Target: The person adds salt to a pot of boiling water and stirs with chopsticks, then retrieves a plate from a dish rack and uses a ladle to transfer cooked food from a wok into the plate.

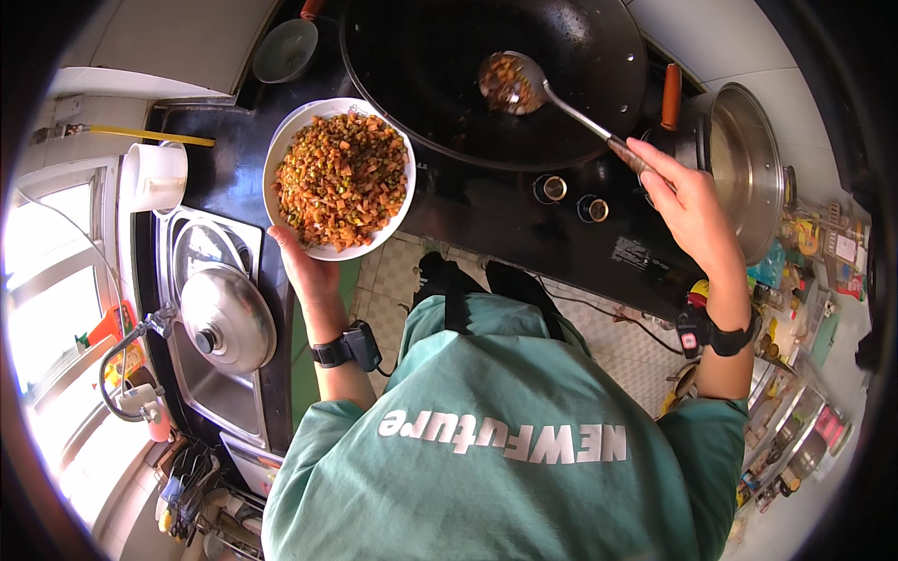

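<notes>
My left hand (306, 270) grips the near rim of a white bowl (269, 184), its thumb on the edge. Diced orange and green food (344, 181) is heaped in the bowl, which is beside the left rim of a large black wok (421, 105). In my right hand (691, 203) is the brown handle of a metal ladle (589, 120). The ladle's round head is over the wok and carries a small portion of the same diced food (508, 83). Inside the wok the surface is dark, with a few small bits of food.
Right of the wok stands a large steel pot (758, 175). A small grey bowl (286, 50) sits at the back left. On the left, a metal lid (228, 319) rests over the sink (217, 400), near a white mug (154, 179). Two stove knobs (554, 188) face me.
</notes>
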Motion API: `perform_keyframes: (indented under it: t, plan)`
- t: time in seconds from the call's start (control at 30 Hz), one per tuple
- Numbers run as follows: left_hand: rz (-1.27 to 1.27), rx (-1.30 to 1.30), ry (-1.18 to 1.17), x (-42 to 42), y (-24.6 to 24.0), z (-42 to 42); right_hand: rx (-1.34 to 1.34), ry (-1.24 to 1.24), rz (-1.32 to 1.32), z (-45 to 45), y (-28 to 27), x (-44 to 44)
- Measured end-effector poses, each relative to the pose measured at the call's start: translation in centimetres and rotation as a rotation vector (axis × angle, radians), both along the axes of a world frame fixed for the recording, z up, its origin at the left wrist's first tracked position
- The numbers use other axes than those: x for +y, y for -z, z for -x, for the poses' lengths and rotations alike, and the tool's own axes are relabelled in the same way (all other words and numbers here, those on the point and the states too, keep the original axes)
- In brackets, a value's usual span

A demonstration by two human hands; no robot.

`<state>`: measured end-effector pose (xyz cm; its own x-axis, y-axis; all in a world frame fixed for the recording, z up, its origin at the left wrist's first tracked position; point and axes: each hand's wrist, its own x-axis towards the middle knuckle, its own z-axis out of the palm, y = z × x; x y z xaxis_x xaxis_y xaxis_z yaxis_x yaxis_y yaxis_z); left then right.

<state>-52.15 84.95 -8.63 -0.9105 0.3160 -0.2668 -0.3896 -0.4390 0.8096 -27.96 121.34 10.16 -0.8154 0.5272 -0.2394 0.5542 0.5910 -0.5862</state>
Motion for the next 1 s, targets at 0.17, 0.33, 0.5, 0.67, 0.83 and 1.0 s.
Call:
perform_keyframes:
  t: [0.17,0.33,0.5,0.67,0.83,1.0]
  plan:
    - [-0.022,-0.009,0.003,0.1,0.1,-0.1,-0.133,0.125,0.458,1.1,-1.4,-1.3]
    - [-0.039,-0.002,-0.012,0.3,0.0,-0.2,-0.069,0.283,0.804,1.7,-4.0,-2.7]
    - [-0.033,0.025,-0.024,0.4,-0.1,-0.6,0.234,-0.038,0.570,0.5,-3.8,-7.4]
    - [-0.003,0.023,-0.032,0.5,-0.4,-0.8,0.291,-0.427,-0.077,0.3,-0.5,-9.5]
    - [-0.010,-0.002,-0.042,0.4,-0.2,-0.7,0.385,-0.212,0.047,-0.3,-1.1,-7.8]
    - [-0.002,0.040,-0.024,0.2,0.0,-0.5,0.167,0.095,0.101,0.6,-1.2,-3.5]
